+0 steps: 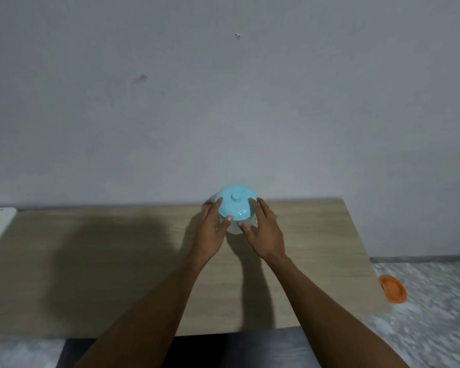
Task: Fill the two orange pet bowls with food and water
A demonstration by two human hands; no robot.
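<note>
- I was at the fetching step: both my hands were on the jar (234, 229) with the pale blue lid (235, 205), which stood at the far edge of the wooden table (117, 248), close to the wall.
- My left hand (213, 227) and right hand (263, 229) flanked it, fingers nearly straight and spread wide, laid against the lid's rim and the sides rather than wrapped round.
- The lid sat on the jar. The body below looked pale and was mostly hidden by my hands, so I could not tell what it held.
- One orange bowl (392, 289) lay on the floor (422, 328) past the table's right end, well apart from the jar and too blurred to read its contents. The second bowl was out of view.
- Next, I judged, I needed a firmer two-handed hold to lift the jar, then to take off the lid.
</note>
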